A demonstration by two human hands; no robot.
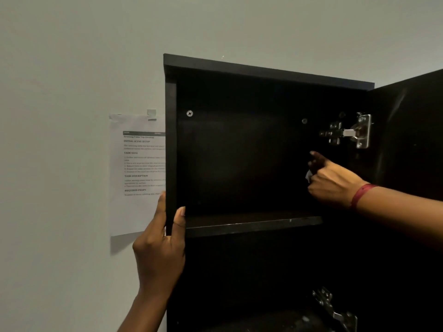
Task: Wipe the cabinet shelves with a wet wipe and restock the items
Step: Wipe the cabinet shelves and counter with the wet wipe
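To the left of the tall black wooden cabinet (170, 140), a white printed paper sheet (136, 173) is taped to the pale grey wall (60, 116), its right edge cut off by the cabinet's side. Our left hand (159, 250) takes the cabinet's left side panel at shelf height. Its grip is clamped on the panel's front edge, thumb inside, fingers wrapped round the outside over the paper.

Inside the cabinet the thin dark shelf board (251, 225) runs across, and we see nothing standing on it. A silver screw head (189, 113) shows high on the cabinet's back panel. Near the cabinet's right inner wall, above the shelf, our right hand (335, 182) holds the small crumpled white wet wipe (308, 176). The grip is closed round it with the forefinger stretched out, and only a scrap of wipe peeks out. A red band (362, 194) circles that wrist. Just above sits the shiny metal door hinge (352, 133), and the cabinet's black door (407, 144) stands open at far right.

We judge the wipe soft, light and limp, probably slick with moisture, so it wants bunching in the palm and pressing flat under the fingers. The hinge's corners may snag it. The compartment offers open room to sweep leftward, while the shelf's front lip and the door bound the arm's path.
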